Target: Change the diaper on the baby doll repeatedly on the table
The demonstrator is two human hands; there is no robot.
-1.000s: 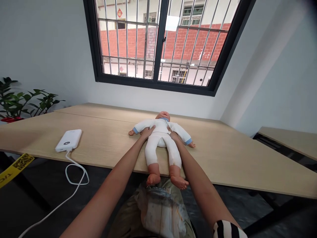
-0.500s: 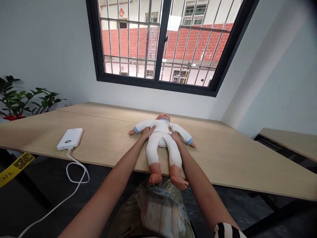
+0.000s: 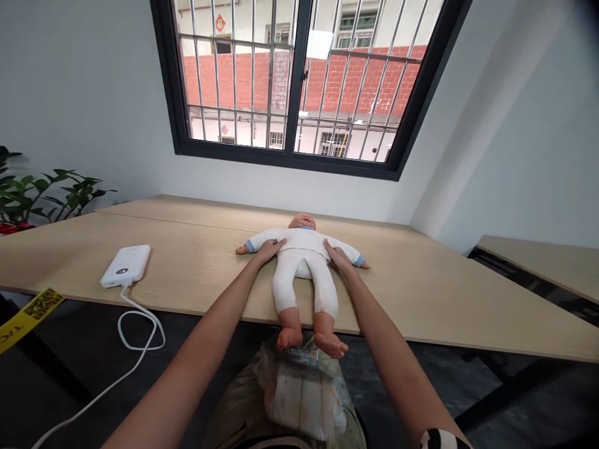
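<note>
A baby doll point(image 3: 306, 239) in white clothes with blue collar and cuffs lies on its back on the wooden table point(image 3: 196, 268). Its arms are spread, and its bare feet hang over the front edge. My left hand point(image 3: 270, 250) is at one side of its waist, thumb on the shirt and fingers partly hidden beside the body. On the other side, my right hand point(image 3: 337, 255) grips the waist in the same way, thumb against the shirt. On my lap below the feet rests a whitish, plastic-wrapped bundle point(image 3: 302, 396); its kind is unclear.
On the table's left lies a white power bank point(image 3: 126, 266), its white cable point(image 3: 140, 355) hanging off the front edge. A yellow tag point(image 3: 30, 318) and a potted plant point(image 3: 51, 193) are further left. Behind stands a barred window point(image 3: 290, 93); another table point(image 3: 543, 259) is at the right.
The doll's shirt now sits straighter and lower at the waist. My hands have shifted slightly outward along its sides. The view has turned a little to the right.
</note>
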